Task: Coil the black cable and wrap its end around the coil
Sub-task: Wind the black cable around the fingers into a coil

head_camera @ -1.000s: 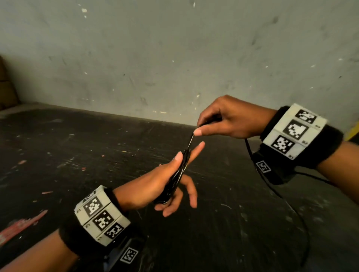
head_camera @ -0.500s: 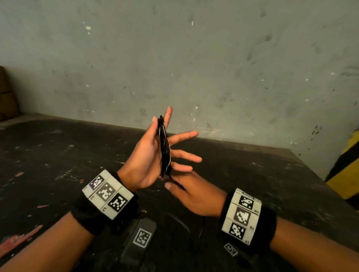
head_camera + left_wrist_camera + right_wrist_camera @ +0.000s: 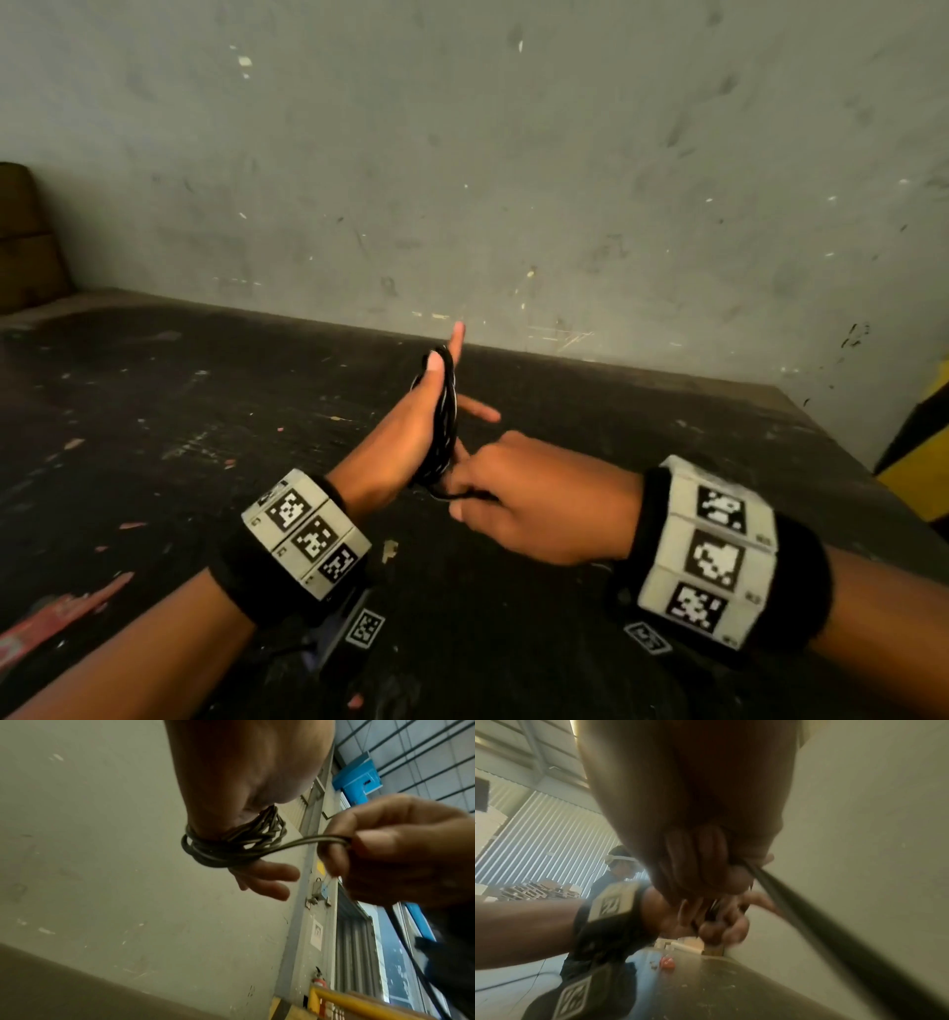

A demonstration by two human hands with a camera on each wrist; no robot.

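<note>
Surface: one dark scuffed table (image 3: 215, 411) under your hands, grey wall (image 3: 513, 154) behind.
Left hand (image 3: 405, 437): raised above the table, fingers spread straight as a former.
Black cable (image 3: 445, 421): one cable, several turns looped round that hand.
Right hand (image 3: 529, 503): just beside the coil, fingers pinching the free run taut, likely for the next turn.

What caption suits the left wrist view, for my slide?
Black cable coiled around the left hand, the right hand pinching its free strand beside the coil.
</note>
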